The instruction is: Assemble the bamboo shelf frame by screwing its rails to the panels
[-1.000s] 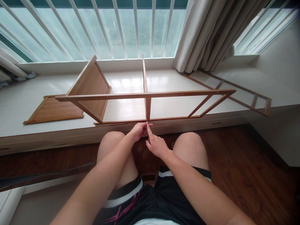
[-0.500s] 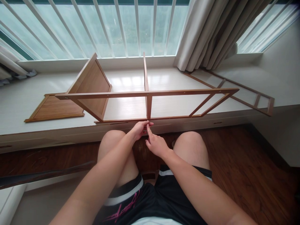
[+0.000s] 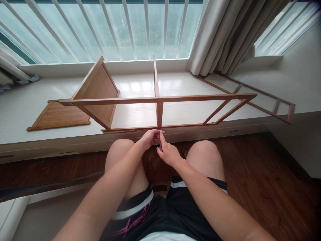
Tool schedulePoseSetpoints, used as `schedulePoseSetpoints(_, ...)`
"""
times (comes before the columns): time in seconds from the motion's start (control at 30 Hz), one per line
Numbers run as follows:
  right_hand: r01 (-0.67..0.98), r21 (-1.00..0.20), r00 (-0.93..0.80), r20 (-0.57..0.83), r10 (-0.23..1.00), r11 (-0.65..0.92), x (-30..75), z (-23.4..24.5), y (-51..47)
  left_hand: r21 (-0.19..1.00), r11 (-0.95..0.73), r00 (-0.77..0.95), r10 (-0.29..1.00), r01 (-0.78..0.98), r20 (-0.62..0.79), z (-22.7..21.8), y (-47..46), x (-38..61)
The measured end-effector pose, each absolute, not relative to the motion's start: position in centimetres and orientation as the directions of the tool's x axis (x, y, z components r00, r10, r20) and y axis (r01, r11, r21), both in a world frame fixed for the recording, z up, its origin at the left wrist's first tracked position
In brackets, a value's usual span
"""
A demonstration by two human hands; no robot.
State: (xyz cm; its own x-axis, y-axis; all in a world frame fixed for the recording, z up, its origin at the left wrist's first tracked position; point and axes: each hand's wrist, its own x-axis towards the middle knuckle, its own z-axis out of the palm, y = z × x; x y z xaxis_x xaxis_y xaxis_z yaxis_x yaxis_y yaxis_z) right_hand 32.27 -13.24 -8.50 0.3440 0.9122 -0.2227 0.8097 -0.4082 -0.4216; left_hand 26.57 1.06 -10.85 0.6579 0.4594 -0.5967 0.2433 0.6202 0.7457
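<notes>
Your left hand (image 3: 151, 138) and pointing right hand (image 3: 170, 153) come together beside the wooden frame (image 3: 159, 112) standing on the window ledge (image 3: 30, 100); I cannot tell what either grip holds.

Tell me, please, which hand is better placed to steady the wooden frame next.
Probably the left hand: its fingers curl near the frame's lower rail, while the right hand extends its index finger.
</notes>
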Motion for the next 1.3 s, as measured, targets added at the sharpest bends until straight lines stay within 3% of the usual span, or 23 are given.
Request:
schedulePoseSetpoints(0.2,0.850,-0.417,0.295,-0.128,0.947,-0.321,32.1,-8.2,-13.4,0.749,0.621,0.626,0.493,0.233,-0.604,-10.9,1.1,26.6)
schedulePoseSetpoints(0.4,0.841,-0.375,0.316,-0.242,0.917,-0.389,32.2,-8.2,-13.2,0.750,0.615,0.632,0.485,0.243,-0.604,-11.0,1.1,26.6)
schedulePoseSetpoints(0.6,0.848,-0.423,0.273,-0.170,0.947,-0.320,32.2,-8.4,-13.3,0.748,0.622,0.634,0.487,0.231,-0.601,-11.2,1.2,26.6)
schedulePoseSetpoints(0.87,0.830,-0.416,0.302,-0.226,0.926,-0.372,32.1,-8.9,-13.2,0.751,0.619,0.637,0.488,0.231,-0.597,-11.3,1.2,26.6)
schedulePoseSetpoints(1.3,0.597,-0.700,0.304,-0.253,0.918,-0.391,31.9,-9.2,-13.0,0.747,0.622,0.631,0.487,0.235,-0.604,-11.4,1.2,26.6)
